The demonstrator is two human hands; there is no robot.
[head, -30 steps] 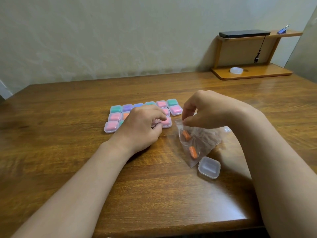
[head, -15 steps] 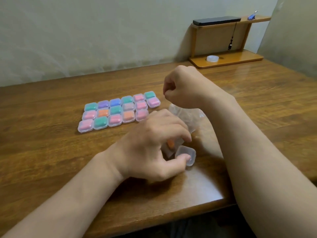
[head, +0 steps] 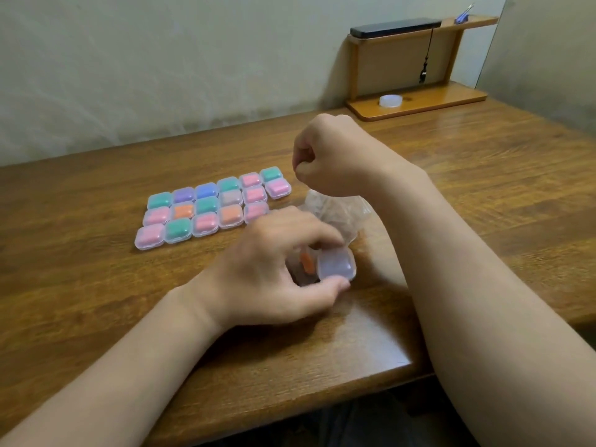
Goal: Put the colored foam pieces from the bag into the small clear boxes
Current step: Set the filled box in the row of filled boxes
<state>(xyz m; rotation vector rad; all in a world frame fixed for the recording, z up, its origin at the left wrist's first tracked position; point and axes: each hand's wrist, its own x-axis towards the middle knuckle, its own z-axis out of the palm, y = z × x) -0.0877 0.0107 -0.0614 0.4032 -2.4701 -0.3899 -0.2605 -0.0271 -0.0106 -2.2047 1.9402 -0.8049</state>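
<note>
At frame centre the left hand (head: pixel 277 266) pinches a small empty clear plastic box (head: pixel 337 264) between thumb and fingers, beside an orange foam piece (head: pixel 306 263) inside the crumpled clear plastic bag (head: pixel 342 214); whether the curled right hand (head: pixel 329 156) above grips that bag is unclear.

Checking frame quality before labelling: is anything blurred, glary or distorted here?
Head view: the left hand and the small clear plastic box it pinches are softened by motion blur; the rows of filled boxes look sharper; pale glare sheens the brown wooden table at right; wide-angle distortion tilts the wooden shelf.
</note>
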